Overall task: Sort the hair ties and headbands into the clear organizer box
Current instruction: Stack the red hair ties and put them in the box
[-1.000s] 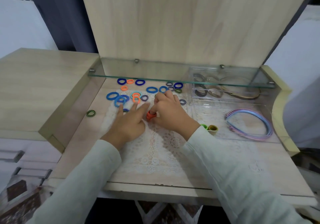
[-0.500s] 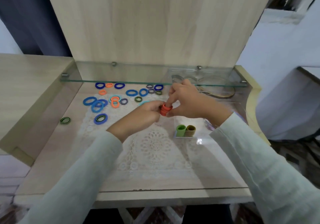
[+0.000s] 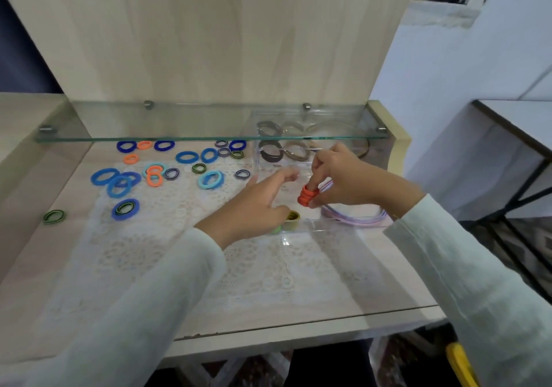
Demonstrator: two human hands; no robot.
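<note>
Right hand [image 3: 343, 177] grips orange tie stack [image 3: 306, 196], axis near-upright, over organizer box [image 3: 316, 229], behind yellow roll [image 3: 291, 216]; left hand [image 3: 254, 204] open, adjacent.

Pale wood desktop [image 3: 44, 267] is carrying everything. White lace cloth [image 3: 167, 255] is lying flat across its middle. Loose hair ties [image 3: 186, 157] in blue, orange, teal and striped are lying scattered far left, on cloth and bare wood. One green-black tie [image 3: 53, 216] is sitting alone near the left edge. Clear organizer box [image 3: 310, 227] is standing far right.
</note>
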